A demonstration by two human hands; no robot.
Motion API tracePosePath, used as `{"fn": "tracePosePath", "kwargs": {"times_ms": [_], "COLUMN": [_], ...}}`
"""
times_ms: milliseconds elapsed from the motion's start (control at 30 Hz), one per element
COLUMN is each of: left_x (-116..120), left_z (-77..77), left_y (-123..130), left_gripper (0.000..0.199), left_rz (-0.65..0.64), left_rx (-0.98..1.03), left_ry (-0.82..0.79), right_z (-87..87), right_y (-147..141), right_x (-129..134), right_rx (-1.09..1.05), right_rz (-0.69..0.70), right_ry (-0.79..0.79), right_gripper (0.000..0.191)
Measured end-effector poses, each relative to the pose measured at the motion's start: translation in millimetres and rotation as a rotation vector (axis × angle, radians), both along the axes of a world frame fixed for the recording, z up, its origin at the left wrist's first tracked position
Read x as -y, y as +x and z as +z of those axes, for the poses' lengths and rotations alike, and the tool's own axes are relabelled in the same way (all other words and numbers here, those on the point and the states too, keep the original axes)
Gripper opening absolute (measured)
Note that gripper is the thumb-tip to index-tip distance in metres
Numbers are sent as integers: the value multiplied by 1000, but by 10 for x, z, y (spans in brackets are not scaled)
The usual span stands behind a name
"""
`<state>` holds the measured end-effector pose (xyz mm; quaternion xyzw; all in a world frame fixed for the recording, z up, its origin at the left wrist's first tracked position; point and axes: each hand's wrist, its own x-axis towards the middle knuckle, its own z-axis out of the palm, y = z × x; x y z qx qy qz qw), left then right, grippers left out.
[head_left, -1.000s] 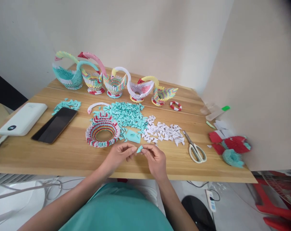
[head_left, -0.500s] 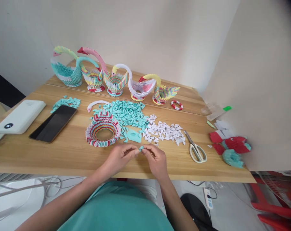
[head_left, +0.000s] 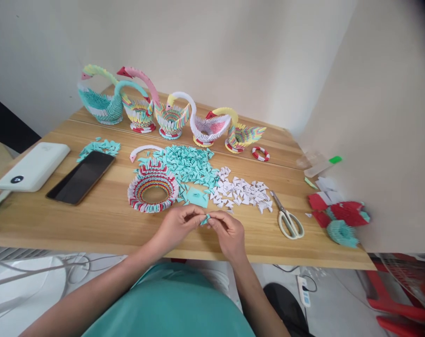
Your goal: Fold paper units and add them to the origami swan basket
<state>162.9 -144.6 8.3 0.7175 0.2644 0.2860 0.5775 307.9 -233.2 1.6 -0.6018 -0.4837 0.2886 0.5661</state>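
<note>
Between the fingertips of both hands is a small teal folded paper piece (head_left: pixel 205 219). My left hand (head_left: pixel 182 225) pinches it from the left, and my right hand (head_left: pixel 229 231) pinches it from the right, near the table's front edge. Just beyond lie a pile of teal folded paper triangles (head_left: pixel 189 164), a square of teal paper (head_left: pixel 197 198) and a spread of white paper triangles (head_left: pixel 241 189). To the left of my hands sits a round, striped paper basket body (head_left: pixel 152 187) in red, white and teal. A curved white paper neck with a pink head (head_left: pixel 145 149) rests behind it.
Several finished paper swan baskets (head_left: pixel 172 119) line the back, with a red-and-white paper ring (head_left: pixel 260 153) at their right. Scissors (head_left: pixel 289 222) and red and teal paper pieces (head_left: pixel 342 231) lie on the right. A phone (head_left: pixel 81 178) and a white power bank (head_left: pixel 33 166) lie on the left.
The teal piece has turned between my fingertips and shows more of itself, slanting down to the left. The view has shifted slightly; both hands stay in nearly the same place.
</note>
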Motion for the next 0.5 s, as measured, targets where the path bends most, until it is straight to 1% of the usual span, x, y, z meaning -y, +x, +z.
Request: {"fn": "tracePosePath", "kwargs": {"times_ms": [100, 133, 167, 233, 300, 367, 433, 500], "left_x": [27, 34, 39, 42, 41, 43, 48, 54], "left_z": [22, 28, 33, 36, 32, 23, 14, 10], "left_y": [2, 2, 1, -2, -6, -8, -5, 1], "left_gripper": [17, 17, 17, 18, 21, 21, 17, 15], "left_rz": [99, 118, 119, 77, 18, -16, -16, -7], "left_rx": [-78, -83, -75, -31, 23, 60, 67, 68], "left_ry": [269, 316, 320, 214, 50, -87, -171, -219], "right_z": [18, 27, 36, 53, 68, 75, 74, 64], "right_y": [6, 10, 15, 24, 28, 21, 0, -27], "right_x": [6, 6, 5, 0, -4, -7, -8, -7], "right_rx": [107, 127, 139, 147, 148, 158, 178, 202], "right_rz": [-5, -8, -8, 2, 7, -12, -54, -97], "right_ry": [30, 35, 35, 25, 13, 4, 4, 5], "right_gripper": [12, 12, 12, 11, 10, 8, 7, 8]}}
